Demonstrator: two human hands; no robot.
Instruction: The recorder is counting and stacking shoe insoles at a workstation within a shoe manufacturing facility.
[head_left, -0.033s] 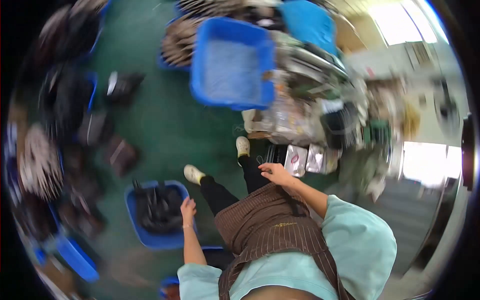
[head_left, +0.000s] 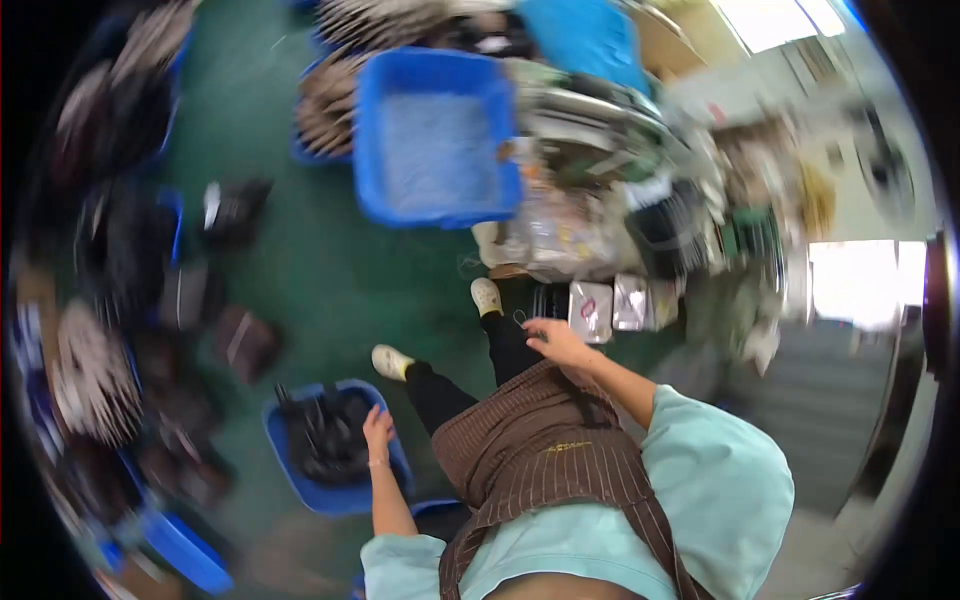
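Left hand [head_left: 378, 432], grip loosely curled and apart, appears over the right rim of a blue plastic tub [head_left: 345, 499] of black items [head_left: 322, 442] on the green floor [head_left: 325, 310]; contact unclear. Right hand [head_left: 555, 342], grip likewise loose, hangs before the black trousers [head_left: 438, 394], near silver packets [head_left: 591, 312].

I see room to pass over the open floor [head_left: 335, 285] between the dark bundles [head_left: 243, 345] and the blue bin [head_left: 425, 212]. A tub [head_left: 340, 497] stands in the way below the left hand [head_left: 377, 430], foil packs [head_left: 591, 312] just past the right hand [head_left: 556, 343].
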